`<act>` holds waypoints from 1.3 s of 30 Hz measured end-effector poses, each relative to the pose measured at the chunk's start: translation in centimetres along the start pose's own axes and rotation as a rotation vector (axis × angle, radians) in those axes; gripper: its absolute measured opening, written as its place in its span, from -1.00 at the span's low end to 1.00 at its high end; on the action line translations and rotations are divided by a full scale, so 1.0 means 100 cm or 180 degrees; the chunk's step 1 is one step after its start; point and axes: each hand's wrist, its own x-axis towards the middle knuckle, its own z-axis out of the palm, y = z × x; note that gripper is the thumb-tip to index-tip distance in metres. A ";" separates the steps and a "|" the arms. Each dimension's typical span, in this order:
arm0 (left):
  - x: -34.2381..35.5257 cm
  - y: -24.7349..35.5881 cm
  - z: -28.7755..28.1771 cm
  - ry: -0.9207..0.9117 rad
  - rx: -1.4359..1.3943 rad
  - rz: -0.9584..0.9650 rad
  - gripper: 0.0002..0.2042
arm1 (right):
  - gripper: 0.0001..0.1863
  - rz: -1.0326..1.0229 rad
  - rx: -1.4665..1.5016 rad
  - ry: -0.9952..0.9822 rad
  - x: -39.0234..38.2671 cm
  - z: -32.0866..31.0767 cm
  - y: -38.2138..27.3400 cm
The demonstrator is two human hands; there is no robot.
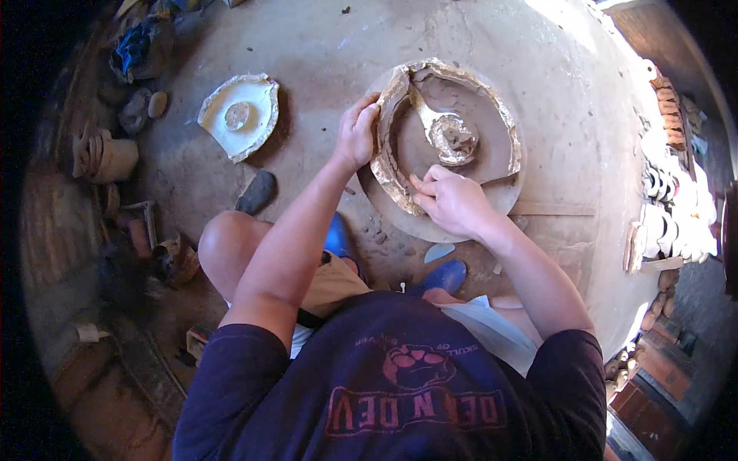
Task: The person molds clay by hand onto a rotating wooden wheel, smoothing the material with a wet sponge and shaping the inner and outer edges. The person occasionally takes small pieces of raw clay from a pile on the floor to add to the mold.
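A round, rough-edged plaster mould (pixel 388 173) with brown clay along its inside stands on a grey disc (pixel 503 201) on the floor. Inside it, a pale neck-like piece ends in a round knob (pixel 452 140). My left hand (pixel 358 132) grips the mould's left wall from outside, with the thumb hidden in part. At the near side, my right hand (pixel 452 201) has its fingers curled and pressed together against the wall's inner edge. Whatever lies between those fingers is hidden. A thin dark strip (pixel 501 180) runs rightward from beside this hand; I cannot tell what it is.
A broken-edged white plaster piece (pixel 257 127) with a round centre lies to the left, a dark stone (pixel 257 192) below it. Near my blue shoes (pixel 446 276) is a light-blue flat piece (pixel 439 253). Stacked curved pieces (pixel 665 223) line the right side.
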 end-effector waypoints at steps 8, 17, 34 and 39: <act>-0.003 0.017 0.006 -0.0032 0.0069 -0.0090 -0.51 | -0.59 0.0383 0.0697 0.0033 -0.003 0.008 0.018; -0.003 0.013 0.006 0.0008 0.0138 0.0055 -0.52 | -0.67 0.0311 0.1332 0.0167 -0.012 0.015 0.036; -0.036 0.006 0.011 0.0282 0.0950 0.0411 -0.46 | -0.19 0.1194 0.1299 -0.0925 -0.063 -0.014 0.027; -0.061 -0.019 0.009 0.0371 0.2232 0.1130 -0.54 | -0.14 0.1266 0.2692 -0.0683 -0.062 -0.001 0.021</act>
